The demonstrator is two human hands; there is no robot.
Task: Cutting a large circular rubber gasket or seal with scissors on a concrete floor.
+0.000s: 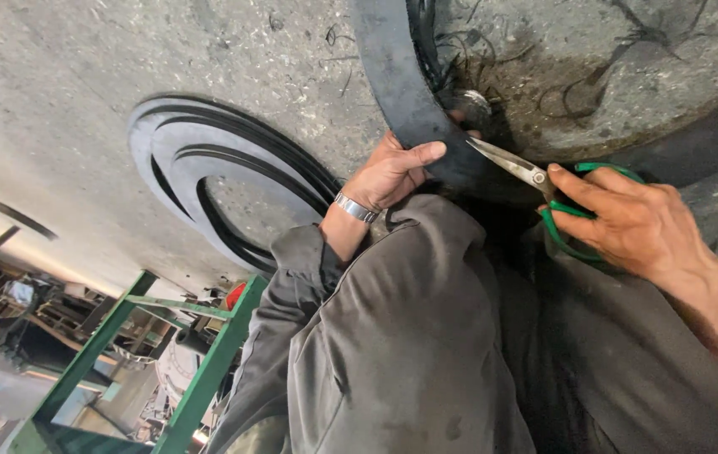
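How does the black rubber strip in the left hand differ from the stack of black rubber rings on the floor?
The wide black rubber strip is gripped by the left hand and meets the green-handled scissors in the right hand. The stack of black rubber rings lies flat on the concrete, untouched and cut into thin bands. Both are curved black rubber.

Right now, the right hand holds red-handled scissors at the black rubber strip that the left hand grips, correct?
Not quite. The head view shows the scissors have green handles, not red. The rest holds: the right hand holds them at the black rubber strip, which the left hand grips.
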